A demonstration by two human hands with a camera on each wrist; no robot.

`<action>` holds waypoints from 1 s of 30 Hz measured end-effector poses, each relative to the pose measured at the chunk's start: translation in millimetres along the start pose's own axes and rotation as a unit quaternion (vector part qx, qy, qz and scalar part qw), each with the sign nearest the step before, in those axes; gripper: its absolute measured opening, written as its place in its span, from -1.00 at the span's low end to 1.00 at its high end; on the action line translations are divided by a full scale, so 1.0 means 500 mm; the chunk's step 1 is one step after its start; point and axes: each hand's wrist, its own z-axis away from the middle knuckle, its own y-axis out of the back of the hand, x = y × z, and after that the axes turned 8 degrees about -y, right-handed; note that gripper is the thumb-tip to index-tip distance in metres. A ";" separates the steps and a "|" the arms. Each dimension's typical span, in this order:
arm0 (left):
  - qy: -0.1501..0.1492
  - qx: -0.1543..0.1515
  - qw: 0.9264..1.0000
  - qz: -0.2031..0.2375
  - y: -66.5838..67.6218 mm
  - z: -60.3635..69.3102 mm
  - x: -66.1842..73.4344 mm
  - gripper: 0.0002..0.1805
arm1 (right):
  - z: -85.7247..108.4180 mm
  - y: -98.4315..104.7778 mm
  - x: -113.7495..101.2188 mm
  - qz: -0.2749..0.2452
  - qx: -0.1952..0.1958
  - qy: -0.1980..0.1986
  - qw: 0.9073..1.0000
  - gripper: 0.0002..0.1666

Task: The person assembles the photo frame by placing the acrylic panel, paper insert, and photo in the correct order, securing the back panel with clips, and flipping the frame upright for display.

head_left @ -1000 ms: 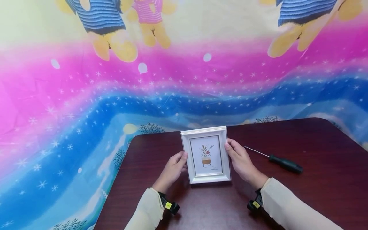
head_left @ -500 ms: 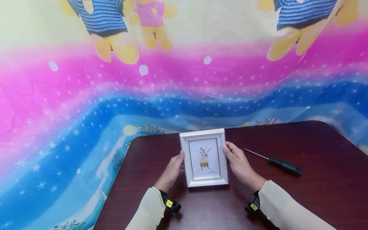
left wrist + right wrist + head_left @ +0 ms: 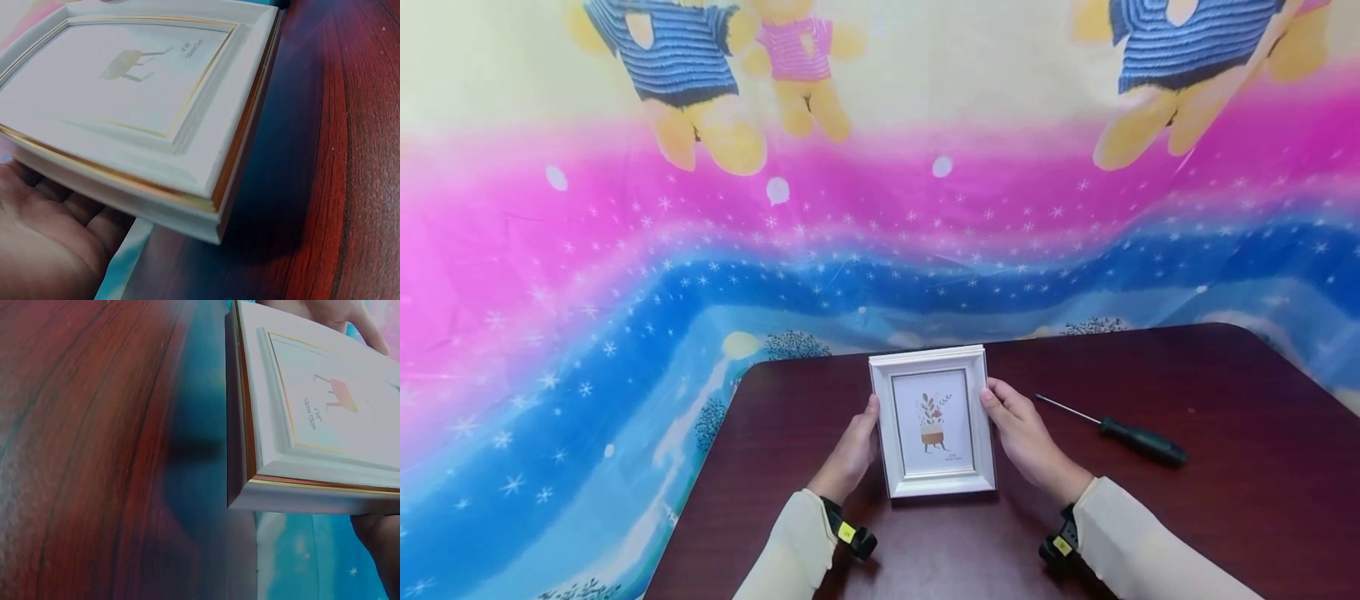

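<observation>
A white picture frame [image 3: 932, 423] with thin gold lines stands nearly upright above the table in the head view, its front facing me. Inside it is a print of a potted plant on a small stool. My left hand [image 3: 848, 450] grips its left side, thumb on the edge and fingers behind. On the opposite side my right hand [image 3: 1028, 433] holds the frame the same way, thumb at the front rim. The left wrist view shows the frame's lower corner [image 3: 194, 159] with curled fingers behind it. In the right wrist view the frame [image 3: 325, 431] hangs clear of the table.
A screwdriver [image 3: 1142, 442] with a dark green handle lies to the right of the right hand, its shaft pointing left. The dark red wooden table [image 3: 1232, 517] reaches back to a colourful printed backdrop [image 3: 880, 208].
The head view has tilted up a little, so everything sits lower in it. The picture frame has shifted slightly left against the table; both hands keep their hold.
</observation>
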 end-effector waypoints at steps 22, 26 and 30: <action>0.003 0.017 1.000 0.015 -0.001 -0.030 -0.034 -0.09 | -0.026 0.009 0.034 0.000 0.005 0.008 1.000 -0.43; 0.006 0.028 0.999 0.024 -0.003 -0.042 -0.041 -0.13 | -0.032 0.013 0.037 -0.001 0.011 0.014 1.000 -0.44; 0.011 0.033 0.999 0.027 -0.009 -0.049 -0.045 -0.13 | -0.035 0.018 0.043 0.006 0.017 0.015 1.000 -0.43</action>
